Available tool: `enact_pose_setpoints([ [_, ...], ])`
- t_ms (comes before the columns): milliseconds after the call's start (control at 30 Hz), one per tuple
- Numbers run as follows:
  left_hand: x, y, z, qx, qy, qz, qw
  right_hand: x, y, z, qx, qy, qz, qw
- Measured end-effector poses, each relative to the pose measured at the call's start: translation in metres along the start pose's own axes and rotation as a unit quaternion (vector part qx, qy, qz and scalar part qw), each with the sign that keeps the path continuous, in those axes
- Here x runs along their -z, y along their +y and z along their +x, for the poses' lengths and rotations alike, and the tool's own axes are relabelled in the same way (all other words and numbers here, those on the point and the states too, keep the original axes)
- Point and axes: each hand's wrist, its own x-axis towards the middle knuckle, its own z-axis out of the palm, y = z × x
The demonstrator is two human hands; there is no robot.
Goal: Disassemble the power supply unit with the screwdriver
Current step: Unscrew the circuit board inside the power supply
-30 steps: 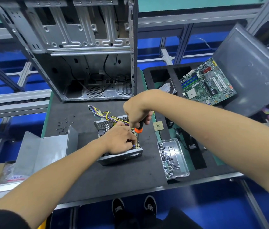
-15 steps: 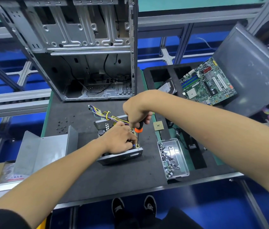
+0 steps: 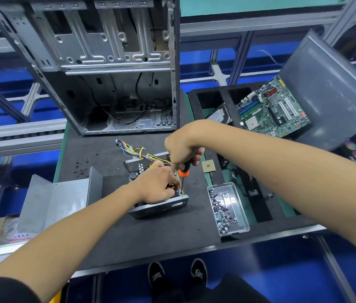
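Orange-collared screwdriver (image 3: 183, 174), boxy metal power supply unit (image 3: 159, 206)

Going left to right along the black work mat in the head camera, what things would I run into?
Bent metal cover → loose screws → power supply unit → CPU chip → clear screw tray → motherboard → grey side panel.

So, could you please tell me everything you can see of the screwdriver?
The screwdriver has a black handle with an orange collar and a thin metal shaft. It stands nearly upright, its tip down in the near right corner of the open power supply. The right hand is closed around the handle from above; the left hand rests inside the box beside the shaft.
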Motion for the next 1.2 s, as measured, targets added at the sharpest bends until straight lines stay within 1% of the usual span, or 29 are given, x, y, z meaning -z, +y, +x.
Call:
enact_pose_setpoints([
  [67, 0.0, 0.0, 0.001, 0.003, 0.006, -0.027, 1.0, 0.0, 0.003, 0.0, -0.003, -0.001, 0.005, 1.0],
  [167, -0.002, -0.001, 0.002, -0.008, 0.005, -0.017, 1.0, -0.001, 0.003, -0.001, 0.001, 0.0, 0.003, 1.0],
  [467, -0.001, 0.003, 0.001, 0.014, 0.021, -0.079, 0.997, -0.004, -0.009, -0.002, 0.021, 0.022, -0.047, 0.998],
  [633, -0.004, 0.007, 0.0, 0.037, 0.027, -0.122, 0.991, -0.005, -0.016, -0.003, 0.038, 0.027, -0.111, 0.993],
  [700, -0.004, 0.008, 0.0, 0.03, 0.033, -0.123, 0.991, -0.004, -0.018, -0.004, 0.053, 0.022, -0.146, 0.988],
  [800, -0.002, 0.009, 0.0, 0.038, 0.026, -0.094, 0.994, -0.005, -0.021, -0.006, 0.087, 0.032, -0.235, 0.968],
  [867, -0.003, 0.008, 0.0, 0.049, 0.025, -0.097, 0.994, -0.007, -0.023, -0.006, 0.106, 0.049, -0.27, 0.956],
  [933, -0.005, 0.008, 0.001, 0.057, 0.016, -0.099, 0.993, -0.007, -0.026, -0.005, 0.112, 0.053, -0.247, 0.961],
  [1000, -0.004, 0.007, 0.003, 0.053, 0.001, -0.079, 0.995, -0.006, -0.029, -0.007, 0.091, 0.043, -0.156, 0.983],
  [1067, -0.004, 0.006, 0.004, 0.036, 0.014, -0.055, 0.998, -0.003, -0.027, -0.009, 0.06, 0.043, -0.067, 0.995],
  [1133, -0.002, 0.007, 0.005, 0.025, 0.033, -0.037, 0.998, 0.0, -0.022, -0.012, 0.046, 0.043, -0.034, 0.997],
  [1200, -0.002, 0.007, 0.005, 0.021, 0.035, -0.007, 0.999, 0.001, -0.016, -0.013, 0.044, 0.038, -0.021, 0.998],
])
